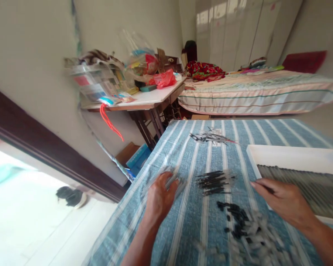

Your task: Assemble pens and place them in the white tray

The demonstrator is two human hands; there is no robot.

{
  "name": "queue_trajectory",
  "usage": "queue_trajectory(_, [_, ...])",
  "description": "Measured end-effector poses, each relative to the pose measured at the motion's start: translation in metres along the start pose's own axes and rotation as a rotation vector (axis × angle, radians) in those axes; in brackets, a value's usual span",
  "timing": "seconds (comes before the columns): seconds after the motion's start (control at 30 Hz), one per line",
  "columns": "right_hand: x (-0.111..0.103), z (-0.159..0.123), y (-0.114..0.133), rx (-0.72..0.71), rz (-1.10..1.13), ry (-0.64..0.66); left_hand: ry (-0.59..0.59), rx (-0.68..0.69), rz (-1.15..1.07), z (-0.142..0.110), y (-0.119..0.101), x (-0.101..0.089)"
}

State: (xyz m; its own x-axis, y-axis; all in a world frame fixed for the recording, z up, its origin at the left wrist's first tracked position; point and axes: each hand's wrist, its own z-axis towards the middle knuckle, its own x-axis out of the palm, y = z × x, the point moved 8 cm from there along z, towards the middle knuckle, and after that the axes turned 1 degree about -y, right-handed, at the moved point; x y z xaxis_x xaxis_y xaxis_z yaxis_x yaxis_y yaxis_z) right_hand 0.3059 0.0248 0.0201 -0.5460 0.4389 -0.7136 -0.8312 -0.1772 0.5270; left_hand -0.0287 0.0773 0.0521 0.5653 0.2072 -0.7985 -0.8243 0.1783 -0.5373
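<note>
Striped tabletop: left hand over clear sticks, six o'clock; right hand, four o'clock; cannot tell either grip's state.

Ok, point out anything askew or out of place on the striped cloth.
The thin rods at the far end lie crisscrossed over a printed paper, unlike the aligned rods in the white tray. Nearer, small black and pale pieces lie loosely scattered.

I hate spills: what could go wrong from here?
The left hand, at a loose pile of thin translucent sticks, might push some into the neighbouring pile of thin dark sticks. The right hand, near the white rectangular tray, could perhaps bump it. The small black and whitish pieces, loose on the blue-and-white striped cloth, could scatter if brushed.
</note>
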Motion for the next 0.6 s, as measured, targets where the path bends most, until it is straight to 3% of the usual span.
queue_trajectory(0.07, [0.017,-0.002,0.017,-0.082,0.051,0.077,0.097,-0.029,0.275,0.011,0.019,0.003])
queue_trajectory(0.2, [0.034,-0.006,0.029,-0.165,0.085,0.105,0.178,-0.175,0.462,0.027,0.06,0.015])
queue_trajectory(0.27, [0.038,-0.007,0.027,-0.168,0.094,0.103,0.212,-0.201,0.5,0.027,0.07,0.023])
queue_trajectory(0.4, [0.041,-0.008,0.022,-0.148,0.109,0.101,0.237,-0.202,0.546,0.018,0.068,0.031])
queue_trajectory(0.6, [0.041,-0.008,0.021,-0.135,0.119,0.11,0.289,-0.171,0.606,0.002,0.045,0.039])
